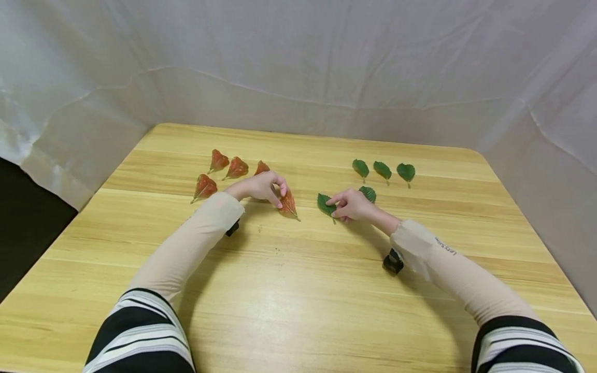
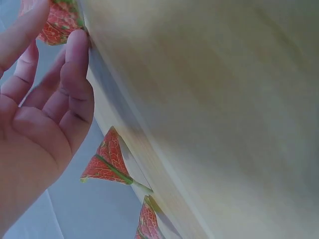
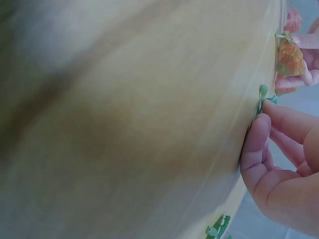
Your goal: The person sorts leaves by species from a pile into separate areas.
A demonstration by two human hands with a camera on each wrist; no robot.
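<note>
Striped sleeves (image 1: 140,331) filled the lower frame while your left hand (image 1: 261,186) pinched the red leaf (image 1: 288,203) at centre, stem pointing lower right, and your right hand (image 1: 352,204) pressed fingertips on the green leaf (image 1: 325,203) just right of it, other leaves (image 1: 382,169) lying beyond on the table (image 1: 298,290).
</note>
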